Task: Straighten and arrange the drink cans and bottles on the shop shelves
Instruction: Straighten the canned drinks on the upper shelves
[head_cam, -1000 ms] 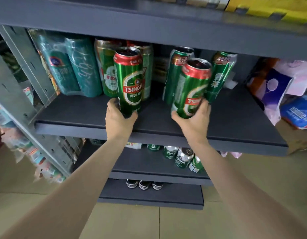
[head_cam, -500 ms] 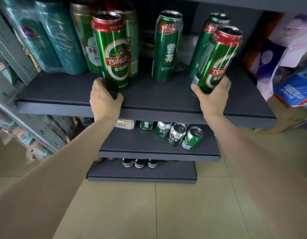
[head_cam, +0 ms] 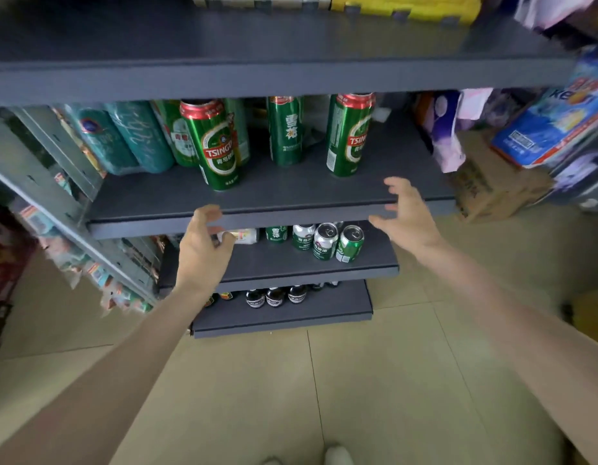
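Both hands are hanging in front of the shelf edge [head_cam: 274, 214], holding nothing. The left hand [head_cam: 203, 245] is sitting just below that edge with its fingers [head_cam: 208, 209] loosely curved and spread; the right hand [head_cam: 408, 216] is hovering at the edge, its fingers [head_cam: 396, 186] splayed wide and blurred.

Above the edge, the left Tsingtao can [head_cam: 217, 146] is standing upright near the front, with the teal cans [head_cam: 123, 135] packed behind it and to its left. The right Tsingtao can [head_cam: 349, 135] is standing further back from the edge, well apart from the first, and a plain green can [head_cam: 286, 130] is standing between them, deeper in. Below the edge, short cans [head_cam: 324, 241] are crowding together on the lower shelf, and dark bottles [head_cam: 274, 297] are lining the bottom shelf.

The tall cans are looking top-heavy to me. The left one is sitting closest to the edge, so a careless brush from a hand could tip it forward onto the floor tiles [head_cam: 291, 397]. The right can is standing alone with nothing bracing it; a knock could send it toppling or rolling. The three front cans are not yet lining up, so I would judge more nudging is coming, and each nudge carries that risk.
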`<state>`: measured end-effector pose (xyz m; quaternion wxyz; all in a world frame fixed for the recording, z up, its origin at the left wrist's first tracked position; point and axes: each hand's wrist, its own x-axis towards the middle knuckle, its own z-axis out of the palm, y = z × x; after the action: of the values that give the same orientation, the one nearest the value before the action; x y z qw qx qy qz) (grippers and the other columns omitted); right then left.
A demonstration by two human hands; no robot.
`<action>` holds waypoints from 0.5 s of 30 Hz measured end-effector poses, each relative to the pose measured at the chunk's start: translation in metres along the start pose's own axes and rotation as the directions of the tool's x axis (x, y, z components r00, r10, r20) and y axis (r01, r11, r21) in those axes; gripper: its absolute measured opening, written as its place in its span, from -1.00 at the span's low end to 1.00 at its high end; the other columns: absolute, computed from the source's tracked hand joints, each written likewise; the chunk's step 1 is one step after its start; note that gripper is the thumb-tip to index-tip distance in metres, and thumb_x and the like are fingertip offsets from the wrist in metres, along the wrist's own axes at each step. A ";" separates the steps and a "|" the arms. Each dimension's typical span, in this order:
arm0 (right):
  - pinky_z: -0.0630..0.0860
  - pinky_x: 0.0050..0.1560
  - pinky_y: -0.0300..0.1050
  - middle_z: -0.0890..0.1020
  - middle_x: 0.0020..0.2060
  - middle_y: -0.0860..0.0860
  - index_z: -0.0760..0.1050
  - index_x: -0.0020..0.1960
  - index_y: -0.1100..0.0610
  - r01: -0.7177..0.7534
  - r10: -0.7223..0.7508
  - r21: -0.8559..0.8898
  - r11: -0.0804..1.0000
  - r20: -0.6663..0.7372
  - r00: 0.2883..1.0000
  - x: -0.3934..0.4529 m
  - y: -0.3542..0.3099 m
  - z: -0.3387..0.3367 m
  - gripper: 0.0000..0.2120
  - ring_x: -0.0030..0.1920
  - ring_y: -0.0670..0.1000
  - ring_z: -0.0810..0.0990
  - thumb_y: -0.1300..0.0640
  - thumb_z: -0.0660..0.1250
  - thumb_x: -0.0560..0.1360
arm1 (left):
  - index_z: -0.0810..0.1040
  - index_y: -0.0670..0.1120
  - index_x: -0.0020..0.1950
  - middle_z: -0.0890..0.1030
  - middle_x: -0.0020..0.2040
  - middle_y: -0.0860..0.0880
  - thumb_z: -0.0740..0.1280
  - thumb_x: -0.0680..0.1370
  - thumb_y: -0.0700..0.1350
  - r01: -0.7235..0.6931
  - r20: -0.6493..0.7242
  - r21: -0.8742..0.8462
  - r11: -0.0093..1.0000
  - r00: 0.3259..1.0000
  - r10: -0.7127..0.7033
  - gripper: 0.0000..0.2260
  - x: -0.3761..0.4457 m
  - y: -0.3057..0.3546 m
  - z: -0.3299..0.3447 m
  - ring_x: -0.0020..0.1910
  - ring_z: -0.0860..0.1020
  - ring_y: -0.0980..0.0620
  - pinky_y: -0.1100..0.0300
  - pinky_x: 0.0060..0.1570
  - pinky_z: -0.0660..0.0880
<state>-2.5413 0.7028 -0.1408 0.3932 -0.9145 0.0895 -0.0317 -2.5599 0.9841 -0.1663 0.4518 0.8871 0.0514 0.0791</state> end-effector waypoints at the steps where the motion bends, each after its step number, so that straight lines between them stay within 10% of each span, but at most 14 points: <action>1: 0.44 0.15 -0.12 0.36 0.31 0.13 0.23 0.41 0.15 0.040 -0.040 -0.009 0.999 -0.032 0.999 -0.009 -0.012 -0.024 -0.41 0.21 0.07 0.47 0.28 0.38 0.45 | 0.36 -0.15 0.31 0.48 0.23 -0.08 0.23 0.54 -0.28 -0.028 -0.029 -0.012 1.000 0.999 0.027 -0.67 -0.007 0.011 -0.012 0.05 0.47 0.04 0.24 -0.02 0.36; 6: 0.35 -0.18 -0.40 0.52 0.07 0.02 0.30 0.33 0.17 0.181 -0.181 -0.004 0.983 -0.082 0.980 -0.038 -0.072 -0.117 -0.57 -0.14 -0.02 0.53 0.25 0.32 0.50 | 0.38 -0.18 0.27 0.51 0.16 -0.12 0.23 0.54 -0.30 -0.103 -0.046 -0.031 0.994 0.994 0.102 -0.71 -0.030 0.073 -0.043 -0.03 0.49 0.03 0.21 -0.04 0.39; 15: 0.49 0.05 -0.03 0.49 0.08 0.10 0.29 0.30 0.22 0.346 -0.345 -0.043 0.937 -0.272 0.898 -0.015 -0.104 -0.278 -0.60 -0.17 0.02 0.50 0.28 0.27 0.50 | 0.37 -0.16 0.26 0.49 0.07 0.00 0.23 0.54 -0.28 -0.431 -0.087 -0.035 0.902 0.900 0.427 -0.71 0.014 0.257 -0.023 -0.23 0.46 0.17 0.37 -0.21 0.35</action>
<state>-2.5770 0.5770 0.1264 0.3681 -0.9011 -0.0203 -0.2282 -2.5457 0.8538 0.0569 0.4444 0.8607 -0.1297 0.2119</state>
